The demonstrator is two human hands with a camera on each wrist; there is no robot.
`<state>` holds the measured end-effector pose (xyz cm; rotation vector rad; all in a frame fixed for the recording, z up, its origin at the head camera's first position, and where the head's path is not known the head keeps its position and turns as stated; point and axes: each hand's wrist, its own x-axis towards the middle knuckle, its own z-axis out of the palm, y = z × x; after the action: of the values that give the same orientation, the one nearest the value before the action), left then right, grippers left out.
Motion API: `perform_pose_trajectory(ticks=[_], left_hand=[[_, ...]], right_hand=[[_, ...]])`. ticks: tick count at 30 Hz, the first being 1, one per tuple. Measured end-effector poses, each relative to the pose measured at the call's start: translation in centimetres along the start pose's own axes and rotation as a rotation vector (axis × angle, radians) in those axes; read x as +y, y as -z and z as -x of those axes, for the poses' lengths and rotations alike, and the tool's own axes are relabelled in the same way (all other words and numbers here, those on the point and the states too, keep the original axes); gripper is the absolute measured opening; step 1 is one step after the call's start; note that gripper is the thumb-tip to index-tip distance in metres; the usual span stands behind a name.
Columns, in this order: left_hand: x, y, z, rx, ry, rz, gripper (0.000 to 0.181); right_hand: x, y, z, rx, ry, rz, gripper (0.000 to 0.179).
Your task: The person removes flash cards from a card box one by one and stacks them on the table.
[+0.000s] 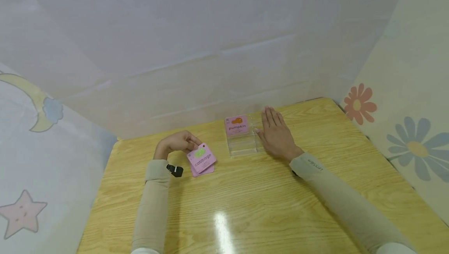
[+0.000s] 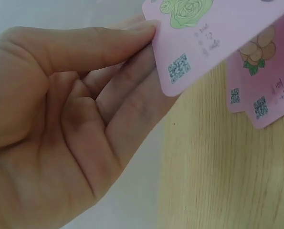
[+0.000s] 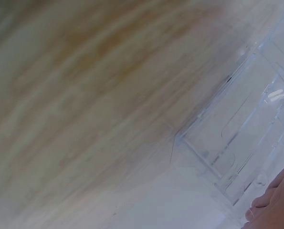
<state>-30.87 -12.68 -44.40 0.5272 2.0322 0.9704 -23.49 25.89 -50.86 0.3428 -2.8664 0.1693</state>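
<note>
My left hand (image 1: pixel 178 141) pinches a pink cabbage flash card (image 1: pixel 202 157) by its edge. The left wrist view shows the thumb (image 2: pixel 103 47) on the face of this card (image 2: pixel 204 38) and the fingers behind it. Below lie more pink cards (image 2: pixel 261 90) on the table, mostly covered in the head view. To the right stands a clear divided box (image 1: pixel 242 148), with a pumpkin card (image 1: pixel 237 125) in its back left compartment. Beside the box's right part lies my right hand (image 1: pixel 277 134), fingers straight and together; whether it touches the box is hard to tell.
The wooden table (image 1: pixel 224 199) meets a pale wall (image 1: pixel 196 70) just behind the box. Printed side panels stand left and right, one with a star (image 1: pixel 23 214), the other with flowers (image 1: pixel 417 148). A black strap device (image 1: pixel 175 170) sits at the left wrist.
</note>
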Motion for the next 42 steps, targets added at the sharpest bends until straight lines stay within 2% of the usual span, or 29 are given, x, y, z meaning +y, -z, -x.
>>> perform_pose_trajectory(ticks=[8,15,23,28,33,42], left_hand=[[-0.7,0.1,-0.1,-0.018,0.023,-0.035,0.03],[-1.1,-0.2,-0.4,-0.034,0.009,-0.072,0.03],[-1.1,-0.4,-0.5,0.045,0.016,-0.143,0.033],[-1.1,-0.7,-0.6,0.099,-0.003,-0.198,0.031],[-0.9,-1.2,-0.5,0.158,-0.035,-0.286,0.028],[-0.2,-2.5,-0.4,0.261,-0.04,-0.46,0.026]], right_hand=[[-0.3,0.4,0.1,-0.004,0.001,-0.003,0.077],[-0.2,0.1,0.0,0.003,-0.003,-0.005,0.077],[-0.3,0.1,0.0,-0.006,-0.007,-0.016,0.077],[-0.3,0.2,0.0,0.002,-0.005,-0.008,0.077],[-0.2,0.1,0.1,0.011,-0.003,-0.003,0.077],[-0.2,0.1,0.1,0.023,0.0,0.006,0.077]])
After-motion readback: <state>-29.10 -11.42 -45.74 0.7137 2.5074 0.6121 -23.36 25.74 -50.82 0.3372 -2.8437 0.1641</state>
